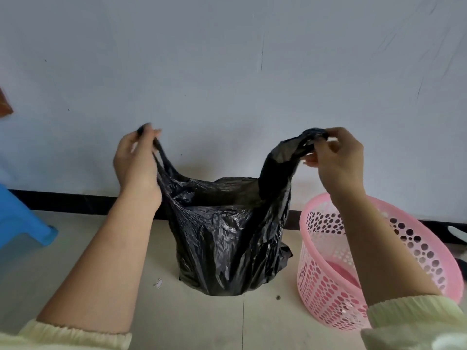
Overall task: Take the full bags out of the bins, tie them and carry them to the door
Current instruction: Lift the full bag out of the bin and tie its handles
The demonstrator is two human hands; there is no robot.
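Note:
A full black plastic bag stands on the floor in front of me, its mouth wide and untied. My left hand pinches the bag's left handle loop and holds it up and out to the left. My right hand pinches the right handle loop, stretched up and out to the right. A pink perforated bin stands tilted on the floor just right of the bag, with no bag in it; my right forearm crosses in front of its rim.
A pale wall with a black skirting board runs close behind the bag. A blue plastic stool stands at the left edge. Small scraps lie on the tiled floor near the bag.

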